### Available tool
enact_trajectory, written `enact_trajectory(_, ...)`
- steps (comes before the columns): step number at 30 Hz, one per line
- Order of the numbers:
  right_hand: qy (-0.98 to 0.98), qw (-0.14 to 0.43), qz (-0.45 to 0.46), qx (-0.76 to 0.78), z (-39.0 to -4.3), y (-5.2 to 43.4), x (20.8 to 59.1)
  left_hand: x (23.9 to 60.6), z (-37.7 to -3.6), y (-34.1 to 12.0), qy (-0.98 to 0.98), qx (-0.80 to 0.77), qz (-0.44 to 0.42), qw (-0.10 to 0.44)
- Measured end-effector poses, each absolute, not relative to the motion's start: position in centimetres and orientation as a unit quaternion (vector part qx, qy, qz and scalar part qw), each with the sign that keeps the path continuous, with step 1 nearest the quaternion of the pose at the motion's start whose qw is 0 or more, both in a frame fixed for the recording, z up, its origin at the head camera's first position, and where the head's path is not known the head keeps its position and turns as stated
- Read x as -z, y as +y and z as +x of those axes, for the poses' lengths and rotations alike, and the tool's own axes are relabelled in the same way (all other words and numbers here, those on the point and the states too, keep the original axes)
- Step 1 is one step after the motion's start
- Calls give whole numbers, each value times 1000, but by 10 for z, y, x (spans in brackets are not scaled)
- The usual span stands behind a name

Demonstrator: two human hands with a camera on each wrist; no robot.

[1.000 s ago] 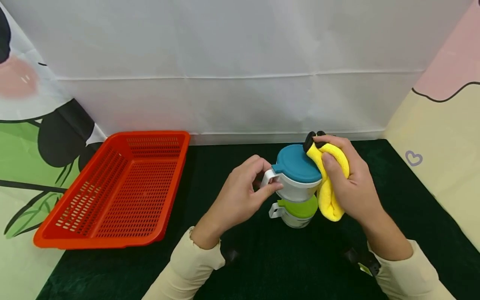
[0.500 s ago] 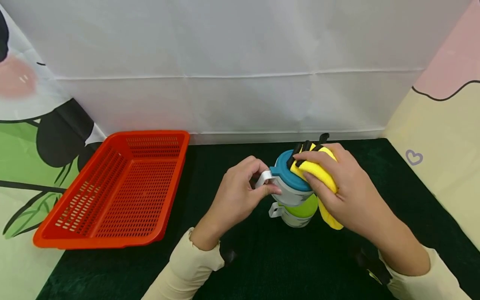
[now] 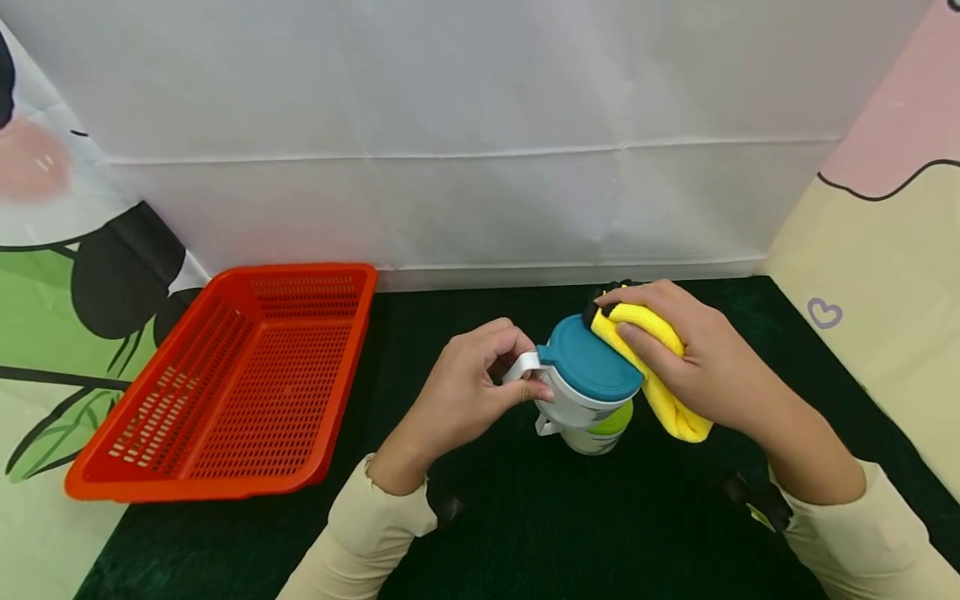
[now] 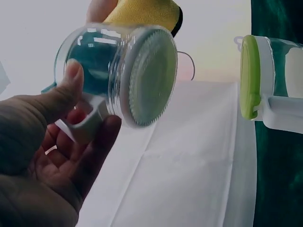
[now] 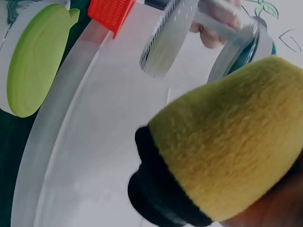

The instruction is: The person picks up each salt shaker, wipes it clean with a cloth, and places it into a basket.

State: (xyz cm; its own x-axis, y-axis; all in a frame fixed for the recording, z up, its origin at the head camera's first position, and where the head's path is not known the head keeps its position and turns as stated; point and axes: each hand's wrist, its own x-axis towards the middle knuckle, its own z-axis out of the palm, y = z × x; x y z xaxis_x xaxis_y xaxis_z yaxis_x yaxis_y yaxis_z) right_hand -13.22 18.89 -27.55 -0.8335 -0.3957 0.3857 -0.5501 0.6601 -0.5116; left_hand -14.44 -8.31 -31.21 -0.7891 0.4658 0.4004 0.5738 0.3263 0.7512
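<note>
My left hand [image 3: 468, 387] grips the white handle of a clear jar with a blue lid [image 3: 592, 358]. The jar is raised and tilted, its ribbed round base [image 4: 152, 78] showing in the left wrist view. My right hand [image 3: 693, 358] holds a folded yellow cloth [image 3: 663, 392] with black edging, pressed to the right side of the blue lid. Lower down, a second jar with a green lid [image 4: 250, 78] and a white handle stands upright on the table, partly hidden behind the raised jar in the head view.
An orange-red plastic basket [image 3: 330, 392] with slotted walls sits at the left. A dark green cloth [image 3: 540, 533] covers the table. White sheeting [image 3: 480, 208] rises at the back, with printed sheets at both sides.
The blue-lidded jar has come slightly left and nearer, tilting more. My right hand has moved the yellow cloth over the top of the lid and back to its right side.
</note>
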Motion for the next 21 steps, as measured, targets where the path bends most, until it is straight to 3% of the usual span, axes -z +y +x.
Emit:
enact_trajectory(3, -898, 109, 273, -328, -135, 188, 274, 312, -144, -82, -812, 489, -315, 50)
enact_trajectory(13, -900, 168, 337, -218, -101, 165, 274, 314, -144, -80, -847, 460, -253, 86)
enact_trajectory(21, -917, 133, 278, -252, -134, 181, 274, 313, -143, -83, -830, 462, -305, 60)
